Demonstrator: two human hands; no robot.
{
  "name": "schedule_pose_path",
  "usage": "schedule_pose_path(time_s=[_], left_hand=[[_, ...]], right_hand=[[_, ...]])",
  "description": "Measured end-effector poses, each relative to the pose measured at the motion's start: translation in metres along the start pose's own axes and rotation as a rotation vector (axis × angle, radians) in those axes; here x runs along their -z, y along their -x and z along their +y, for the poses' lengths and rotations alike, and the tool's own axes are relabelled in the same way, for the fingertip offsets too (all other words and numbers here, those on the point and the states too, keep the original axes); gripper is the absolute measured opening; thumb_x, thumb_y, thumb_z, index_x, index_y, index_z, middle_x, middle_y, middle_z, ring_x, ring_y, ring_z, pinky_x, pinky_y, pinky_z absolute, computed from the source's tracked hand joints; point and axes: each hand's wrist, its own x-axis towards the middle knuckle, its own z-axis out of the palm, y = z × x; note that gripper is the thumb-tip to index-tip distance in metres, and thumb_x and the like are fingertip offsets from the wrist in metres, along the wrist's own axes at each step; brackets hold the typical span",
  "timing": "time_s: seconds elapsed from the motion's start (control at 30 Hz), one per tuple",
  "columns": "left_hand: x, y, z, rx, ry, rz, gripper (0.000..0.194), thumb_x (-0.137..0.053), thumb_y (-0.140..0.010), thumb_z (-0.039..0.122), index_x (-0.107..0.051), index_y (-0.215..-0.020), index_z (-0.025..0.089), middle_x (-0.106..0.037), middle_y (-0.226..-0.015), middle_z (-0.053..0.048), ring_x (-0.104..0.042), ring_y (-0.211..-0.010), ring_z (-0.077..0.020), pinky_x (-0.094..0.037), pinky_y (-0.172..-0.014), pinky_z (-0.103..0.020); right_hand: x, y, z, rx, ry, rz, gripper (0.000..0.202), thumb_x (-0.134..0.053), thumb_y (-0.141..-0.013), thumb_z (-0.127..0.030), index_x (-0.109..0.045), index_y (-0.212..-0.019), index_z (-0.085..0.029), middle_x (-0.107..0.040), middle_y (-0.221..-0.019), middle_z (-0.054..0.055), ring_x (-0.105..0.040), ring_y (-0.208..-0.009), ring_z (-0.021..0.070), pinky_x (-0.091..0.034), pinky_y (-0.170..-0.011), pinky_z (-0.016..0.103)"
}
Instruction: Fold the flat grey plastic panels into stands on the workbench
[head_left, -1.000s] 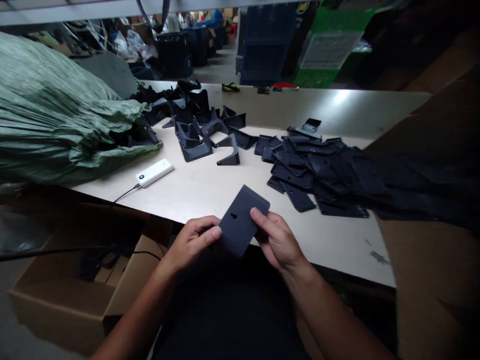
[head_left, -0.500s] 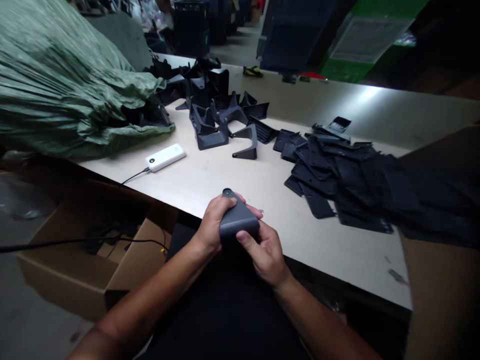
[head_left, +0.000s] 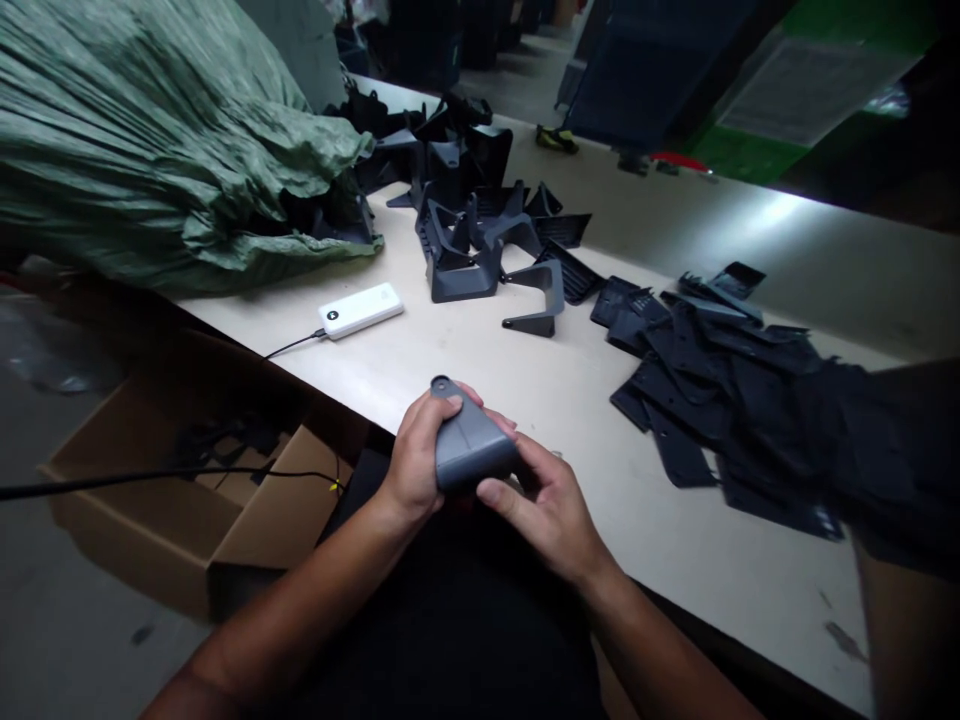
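A dark grey plastic bracket [head_left: 474, 445] with a rounded edge and a round hole at its far corner is held just off the table's front edge. My left hand [head_left: 414, 455] is closed round its left side, the thumb lying on top. My right hand [head_left: 551, 510] grips its right side, thumb near the front edge and fingers partly hidden behind it. Beyond my hands, similar angled brackets [head_left: 465, 285] lie in a loose heap on the table. Flat black plates [head_left: 682, 440] are piled to the right.
A white power bank [head_left: 364, 310] with a cable lies on the pale table [head_left: 480, 350]. The green woven sack [head_left: 187, 190] at left holds more dark parts. An open cardboard box [head_left: 262, 510] stands below the table's edge, a black cable [head_left: 150, 483] crossing it.
The view has shifted, so the table's contents appear further right. The bracket has tilted slightly in my hands, and my right thumb has eased away from its front edge.
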Motion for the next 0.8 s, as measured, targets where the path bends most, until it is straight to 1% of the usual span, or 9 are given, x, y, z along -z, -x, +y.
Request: schedule_pose_path(time_s=[0.07, 0.13, 0.3, 0.4, 0.5, 0.57, 0.63, 0.7, 0.8], left_hand=[[-0.001, -0.002, 0.003, -0.096, -0.024, -0.004, 0.019, -0.064, -0.087, 0.038, -0.069, -0.092, 0.02, -0.078, -0.08, -0.006, -0.074, -0.089, -0.0268, -0.056, -0.085, -0.035], [0.0, -0.003, 0.006, -0.147, -0.039, 0.019, 0.018, -0.064, -0.088, 0.036, -0.07, -0.092, 0.019, -0.078, -0.081, -0.006, -0.074, -0.088, -0.0265, -0.057, -0.083, -0.034], [0.004, -0.006, 0.012, -0.171, -0.066, 0.003, 0.018, -0.062, -0.091, 0.036, -0.07, -0.092, 0.019, -0.078, -0.08, -0.006, -0.074, -0.084, -0.0259, -0.056, -0.078, -0.033], [0.007, -0.009, 0.015, -0.17, -0.071, 0.056, 0.021, -0.062, -0.09, 0.038, -0.07, -0.093, 0.019, -0.079, -0.083, -0.006, -0.074, -0.085, -0.0261, -0.056, -0.08, -0.033], [0.007, -0.014, 0.018, -0.109, -0.016, 0.138, 0.02, -0.062, -0.087, 0.038, -0.069, -0.094, 0.02, -0.078, -0.083, -0.005, -0.074, -0.088, -0.0265, -0.056, -0.082, -0.033], [0.007, -0.017, 0.022, -0.056, 0.058, 0.148, 0.019, -0.063, -0.086, 0.037, -0.068, -0.093, 0.021, -0.078, -0.081, -0.004, -0.074, -0.087, -0.0261, -0.056, -0.082, -0.034], [0.008, -0.022, 0.027, 0.001, 0.154, 0.131, 0.019, -0.063, -0.084, 0.039, -0.065, -0.091, 0.021, -0.077, -0.079, -0.004, -0.074, -0.083, -0.0255, -0.057, -0.082, -0.035], [0.012, -0.026, 0.032, 0.064, 0.243, 0.116, 0.02, -0.063, -0.082, 0.04, -0.064, -0.088, 0.021, -0.076, -0.076, -0.005, -0.074, -0.081, -0.0254, -0.057, -0.082, -0.036], [0.022, -0.031, 0.035, 0.157, 0.297, 0.154, 0.024, -0.065, -0.081, 0.043, -0.065, -0.085, 0.019, -0.076, -0.073, -0.007, -0.074, -0.077, -0.0259, -0.058, -0.078, -0.036]], right_hand=[[-0.007, -0.005, -0.002, -0.008, -0.006, 0.026, 0.065, -0.086, -0.085, -0.045, -0.066, -0.143, -0.023, -0.065, -0.149, 0.011, -0.056, -0.143, 0.0351, -0.038, -0.126, 0.054], [-0.017, -0.009, -0.003, 0.004, -0.028, 0.076, 0.063, -0.087, -0.084, -0.046, -0.068, -0.139, -0.022, -0.068, -0.146, 0.011, -0.057, -0.141, 0.0349, -0.039, -0.125, 0.052], [-0.035, -0.017, -0.007, 0.056, -0.075, 0.145, 0.057, -0.085, -0.086, -0.039, -0.068, -0.138, -0.023, -0.067, -0.147, 0.011, -0.056, -0.143, 0.0333, -0.039, -0.126, 0.048], [-0.037, -0.025, -0.013, 0.018, -0.055, 0.134, 0.057, -0.086, -0.085, -0.042, -0.07, -0.136, -0.023, -0.07, -0.143, 0.011, -0.06, -0.139, 0.0338, -0.042, -0.123, 0.048], [-0.03, -0.036, -0.018, -0.042, -0.062, 0.053, 0.058, -0.087, -0.083, -0.045, -0.071, -0.135, -0.024, -0.071, -0.142, 0.008, -0.062, -0.136, 0.033, -0.047, -0.119, 0.046], [-0.02, -0.041, -0.018, -0.059, -0.042, 0.012, 0.053, -0.086, -0.084, -0.045, -0.073, -0.13, -0.024, -0.074, -0.137, 0.007, -0.065, -0.131, 0.0319, -0.051, -0.113, 0.043], [-0.009, -0.045, -0.016, -0.067, 0.025, -0.024, 0.035, -0.08, -0.09, -0.045, -0.077, -0.118, -0.024, -0.079, -0.12, 0.006, -0.072, -0.114, 0.0286, -0.056, -0.101, 0.038], [0.002, -0.047, -0.014, -0.071, 0.098, -0.087, 0.023, -0.07, -0.099, -0.042, -0.08, -0.108, -0.024, -0.08, -0.103, 0.004, -0.074, -0.096, 0.0239, -0.057, -0.088, 0.033], [0.009, -0.051, -0.015, -0.034, 0.152, -0.157, 0.025, -0.062, -0.104, -0.038, -0.082, -0.103, -0.024, -0.077, -0.087, 0.002, -0.071, -0.079, 0.0195, -0.054, -0.074, 0.029]])
